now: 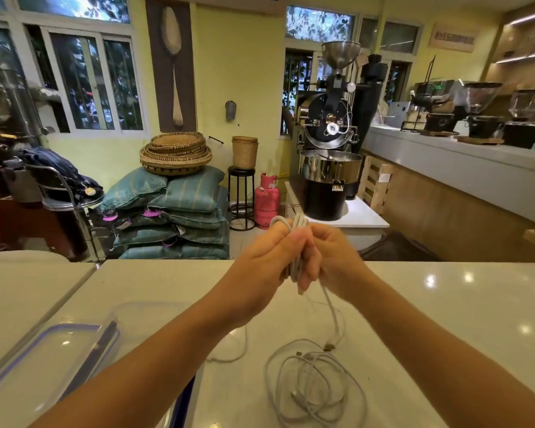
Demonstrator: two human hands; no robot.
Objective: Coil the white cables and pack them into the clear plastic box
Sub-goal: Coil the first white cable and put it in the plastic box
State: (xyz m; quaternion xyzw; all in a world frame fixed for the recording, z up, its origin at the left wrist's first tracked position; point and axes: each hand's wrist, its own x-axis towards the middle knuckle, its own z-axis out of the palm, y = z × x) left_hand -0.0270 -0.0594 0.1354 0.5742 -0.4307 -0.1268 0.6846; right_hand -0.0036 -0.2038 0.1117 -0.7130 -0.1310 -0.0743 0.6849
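Both hands are raised together above the white counter. My left hand and my right hand pinch a folded bundle of white cable between them, with loops sticking up above the fingers. One strand hangs down from the hands to the counter. A loose pile of white cables lies on the counter below my right forearm. Another white cable curves out from under my left forearm. The clear plastic box stands at the left, partly hidden by my left arm.
A clear lid with a blue rim lies at the lower left, beside the box. Beyond the counter's far edge stand a coffee roaster, a pink gas cylinder, stacked green sacks and woven baskets.
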